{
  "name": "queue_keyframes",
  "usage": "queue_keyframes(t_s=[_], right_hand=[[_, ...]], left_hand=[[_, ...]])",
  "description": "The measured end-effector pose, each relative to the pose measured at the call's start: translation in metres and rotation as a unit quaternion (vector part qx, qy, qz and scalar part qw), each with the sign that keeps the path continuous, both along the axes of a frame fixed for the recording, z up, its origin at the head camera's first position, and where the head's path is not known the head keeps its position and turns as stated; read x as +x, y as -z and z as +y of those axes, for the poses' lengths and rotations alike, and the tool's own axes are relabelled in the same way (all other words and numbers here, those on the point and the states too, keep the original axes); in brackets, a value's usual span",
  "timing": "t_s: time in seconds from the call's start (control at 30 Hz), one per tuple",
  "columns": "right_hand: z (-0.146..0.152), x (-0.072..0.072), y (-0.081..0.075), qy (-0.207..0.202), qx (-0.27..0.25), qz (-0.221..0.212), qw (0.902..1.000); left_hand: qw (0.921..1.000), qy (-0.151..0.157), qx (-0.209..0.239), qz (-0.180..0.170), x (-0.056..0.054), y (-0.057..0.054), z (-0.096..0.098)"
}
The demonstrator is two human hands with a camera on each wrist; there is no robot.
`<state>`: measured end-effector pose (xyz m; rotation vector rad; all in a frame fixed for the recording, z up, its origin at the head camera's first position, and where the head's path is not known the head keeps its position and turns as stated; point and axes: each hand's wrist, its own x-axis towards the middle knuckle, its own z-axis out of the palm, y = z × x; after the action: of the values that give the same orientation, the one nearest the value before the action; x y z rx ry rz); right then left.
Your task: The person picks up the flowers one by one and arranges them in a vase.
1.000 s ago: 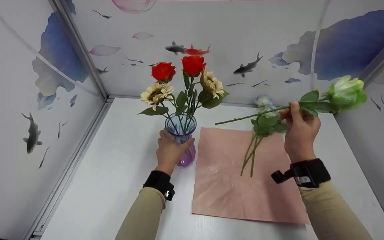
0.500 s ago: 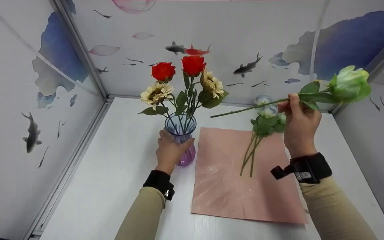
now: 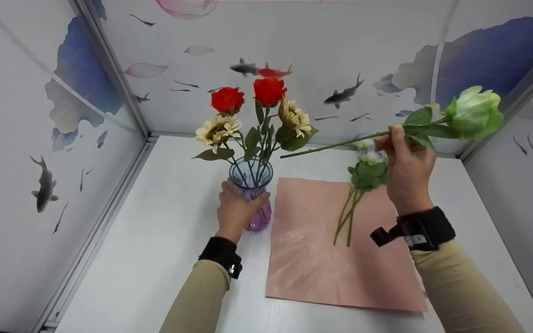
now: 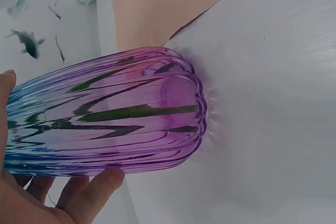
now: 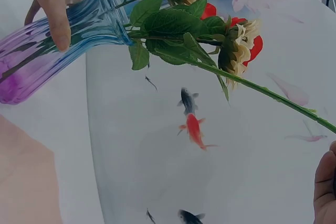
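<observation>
My left hand (image 3: 238,208) grips the ribbed blue-to-purple glass vase (image 3: 259,218) around its upper part. Two red roses (image 3: 269,91) and two cream sunflowers (image 3: 218,131) stand in it. In the left wrist view the purple base of the vase (image 4: 157,98) rests on the white table, with green stems visible through the glass. My right hand (image 3: 412,173) pinches the stem of a pale green flower (image 3: 474,113), its bloom pointing right. The cut end of that stem (image 5: 278,97) reaches close to the vase flowers, above the rim.
A pink paper sheet (image 3: 312,263) lies right of the vase. Blue-white flowers (image 3: 372,156) with crossing green stems lie across its far edge, partly hidden behind my right hand. Printed wall panels (image 3: 192,23) stand behind and at both sides of the white table (image 3: 132,259).
My right hand has risen and moved left with the green flower, bringing the stem's end nearer the vase flowers. My left hand and the vase have stayed in place.
</observation>
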<state>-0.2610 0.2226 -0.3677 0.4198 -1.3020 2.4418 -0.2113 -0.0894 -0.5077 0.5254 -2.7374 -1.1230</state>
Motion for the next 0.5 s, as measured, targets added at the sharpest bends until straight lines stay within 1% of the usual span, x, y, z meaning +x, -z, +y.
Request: queue_keyframes(t_s=[0.2, 0.37, 0.5], right_hand=[[-0.009, -0.001, 0.0, 0.0, 0.024, 0.007, 0.9997], [-0.017, -0.002, -0.002, -0.011, 0.032, 0.011, 0.9994], [-0.023, -0.002, -0.003, -0.011, 0.048, 0.012, 0.9987]], left_hand=[[1.0, 0.0, -0.003, 0.004, 0.0, 0.0, 0.0], [1.0, -0.002, 0.008, 0.0, 0.0, 0.0, 0.0], [0.9999, -0.004, 0.015, 0.0, 0.0, 0.0, 0.0]])
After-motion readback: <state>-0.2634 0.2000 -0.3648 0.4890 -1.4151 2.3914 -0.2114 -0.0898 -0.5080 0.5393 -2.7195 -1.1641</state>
